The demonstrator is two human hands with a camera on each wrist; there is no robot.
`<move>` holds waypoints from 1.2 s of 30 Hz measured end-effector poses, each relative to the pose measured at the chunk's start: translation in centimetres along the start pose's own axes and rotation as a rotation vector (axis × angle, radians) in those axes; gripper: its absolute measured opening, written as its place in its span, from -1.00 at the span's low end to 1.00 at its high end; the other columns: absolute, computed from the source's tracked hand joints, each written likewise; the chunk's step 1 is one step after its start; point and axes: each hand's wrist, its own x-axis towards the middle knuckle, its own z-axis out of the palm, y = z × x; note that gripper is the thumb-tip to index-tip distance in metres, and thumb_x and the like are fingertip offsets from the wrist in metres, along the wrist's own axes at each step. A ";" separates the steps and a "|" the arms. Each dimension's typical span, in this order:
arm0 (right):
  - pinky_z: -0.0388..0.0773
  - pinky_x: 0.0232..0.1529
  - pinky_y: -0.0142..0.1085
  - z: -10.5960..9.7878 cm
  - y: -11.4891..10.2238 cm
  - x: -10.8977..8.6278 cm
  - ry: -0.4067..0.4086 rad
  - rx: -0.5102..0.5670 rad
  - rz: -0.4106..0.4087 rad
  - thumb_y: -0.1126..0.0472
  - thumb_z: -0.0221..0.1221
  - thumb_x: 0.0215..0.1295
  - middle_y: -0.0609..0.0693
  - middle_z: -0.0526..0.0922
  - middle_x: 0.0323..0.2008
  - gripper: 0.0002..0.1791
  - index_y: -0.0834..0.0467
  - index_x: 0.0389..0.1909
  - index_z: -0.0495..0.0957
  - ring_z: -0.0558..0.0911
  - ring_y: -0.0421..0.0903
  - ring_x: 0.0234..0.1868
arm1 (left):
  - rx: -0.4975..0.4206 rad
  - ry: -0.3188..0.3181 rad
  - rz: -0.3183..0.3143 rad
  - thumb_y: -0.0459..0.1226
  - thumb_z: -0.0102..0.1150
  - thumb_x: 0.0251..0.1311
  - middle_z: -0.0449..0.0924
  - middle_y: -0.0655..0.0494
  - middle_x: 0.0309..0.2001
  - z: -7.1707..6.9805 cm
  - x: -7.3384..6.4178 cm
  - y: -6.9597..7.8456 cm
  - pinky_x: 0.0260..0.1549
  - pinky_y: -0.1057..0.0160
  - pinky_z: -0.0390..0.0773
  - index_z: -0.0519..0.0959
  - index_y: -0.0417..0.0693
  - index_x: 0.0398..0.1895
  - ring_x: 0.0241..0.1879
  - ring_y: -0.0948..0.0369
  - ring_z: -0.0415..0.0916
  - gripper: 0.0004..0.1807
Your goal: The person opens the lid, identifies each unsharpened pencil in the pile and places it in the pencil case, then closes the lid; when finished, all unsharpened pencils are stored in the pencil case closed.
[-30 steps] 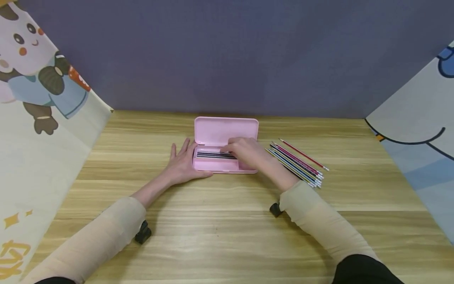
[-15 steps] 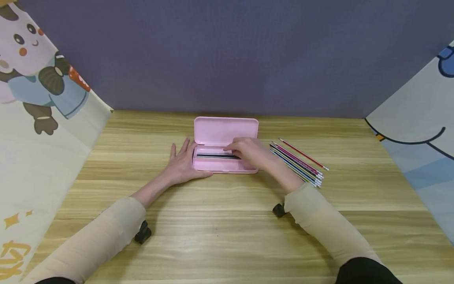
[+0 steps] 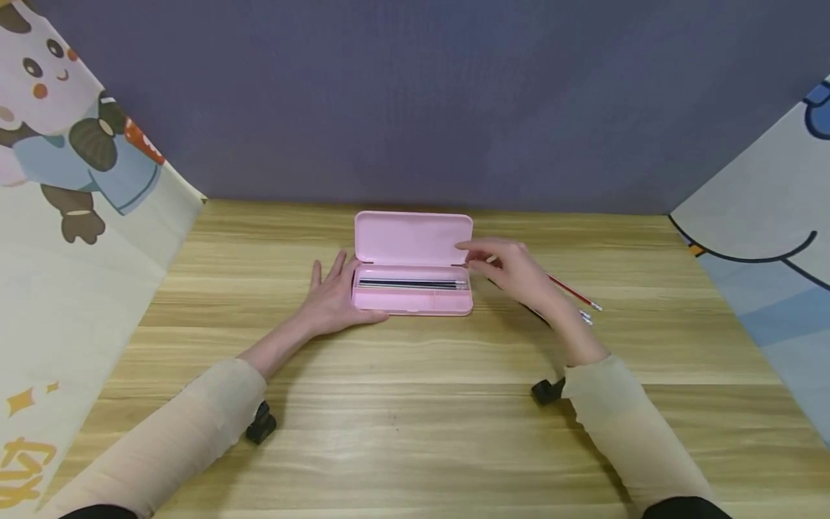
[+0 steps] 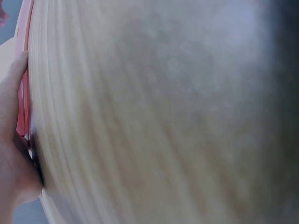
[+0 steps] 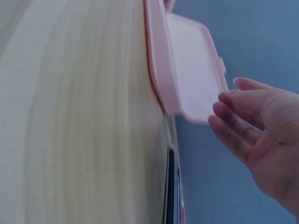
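Observation:
A pink pencil case [image 3: 397, 300] lies open on the table, lid [image 3: 412, 238] raised at the back. Several dark pencils [image 3: 411, 284] with white ends lie in its rear compartment. My left hand [image 3: 332, 304] rests against the case's left end, fingers spread, thumb along the front edge. In the left wrist view, the thumb [image 4: 17, 70] touches the pink side. My right hand [image 3: 515, 274] hovers just right of the case, fingers loosely bent with nothing between them. Beneath it, the loose pencils [image 5: 171, 191] are mostly hidden; a red pencil [image 3: 576, 292] shows beyond the wrist.
The wood-grain table [image 3: 395, 404] runs back to a dark blue-grey panel [image 3: 415, 108]. Printed cartoon panels stand at the left [image 3: 97, 259] and right [image 3: 759, 209]. A narrow front section of the case has a divider near its right end.
My right hand has let go of the pencils in the case, risen and moved right toward the loose ones. Those pencils now lie further right in the compartment. The left hand stays put.

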 end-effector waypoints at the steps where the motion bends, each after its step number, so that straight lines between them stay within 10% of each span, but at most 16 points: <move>1: 0.70 -0.18 -0.35 -0.4 0.3 -0.4 0.012 0.007 0.012 0.38 0.23 0.42 0.16 0.78 -0.11 -0.59 0.17 0.25 0.61 0.72 -0.02 -0.14 | 0.001 0.000 -0.001 0.34 0.46 -0.10 0.02 -0.21 0.64 0.0 0.0 0.0 0.57 -0.34 -0.54 0.11 -0.01 0.52 0.70 -0.08 -0.32 0.21; 20: 0.57 -0.11 -0.62 -5.0 3.8 -6.6 0.008 -0.001 0.212 0.35 0.27 0.39 0.22 0.71 0.05 -0.41 0.08 0.42 0.46 0.69 0.06 -0.01 | -0.001 -0.001 -0.015 0.33 0.47 -0.12 0.06 -0.18 0.64 0.1 0.1 -0.1 0.57 -0.31 -0.55 0.11 0.02 0.53 0.70 -0.06 -0.33 0.22; 36: 0.69 0.03 -0.05 -5.5 4.9 -7.3 -0.153 -0.016 0.258 0.34 0.42 0.23 0.20 0.70 0.09 -0.14 0.12 0.54 0.29 0.69 0.11 0.03 | -0.011 0.007 -0.006 0.35 0.43 -0.10 0.09 -0.19 0.63 0.1 0.0 -0.1 0.57 -0.32 -0.55 0.11 0.01 0.53 0.70 -0.09 -0.31 0.21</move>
